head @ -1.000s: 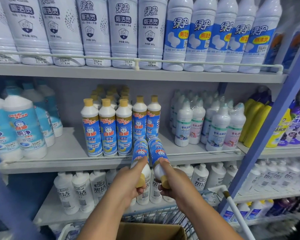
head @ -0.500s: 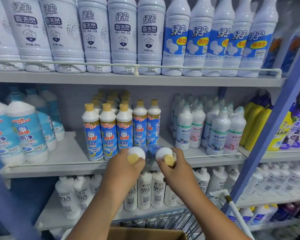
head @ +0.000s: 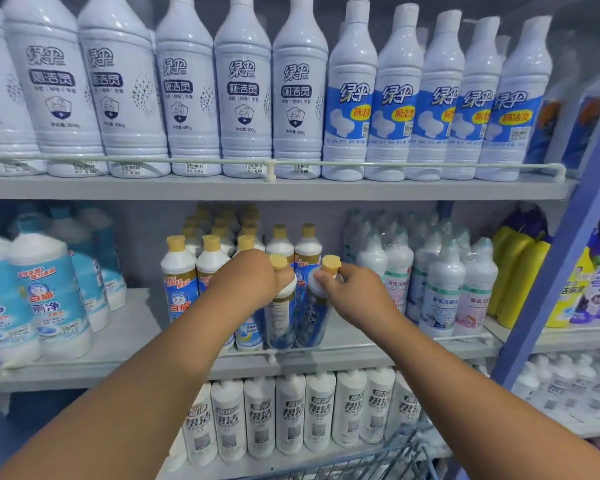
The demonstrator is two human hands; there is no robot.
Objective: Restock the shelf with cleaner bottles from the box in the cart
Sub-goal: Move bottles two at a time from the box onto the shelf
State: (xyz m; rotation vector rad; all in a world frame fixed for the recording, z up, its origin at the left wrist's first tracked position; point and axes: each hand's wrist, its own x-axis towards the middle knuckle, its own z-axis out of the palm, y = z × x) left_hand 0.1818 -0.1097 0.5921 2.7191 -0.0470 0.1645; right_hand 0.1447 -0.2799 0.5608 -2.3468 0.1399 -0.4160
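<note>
A person's left hand and right hand each grip a yellow-capped cleaner bottle by the neck: the left bottle and the right bottle stand side by side at the front of the middle shelf, just behind its rail. Rigid plastic, likely full and weighty with slick labels, they are best held at the narrow neck. The bottle bases blur; the cart is cropped, its box out of view
</note>
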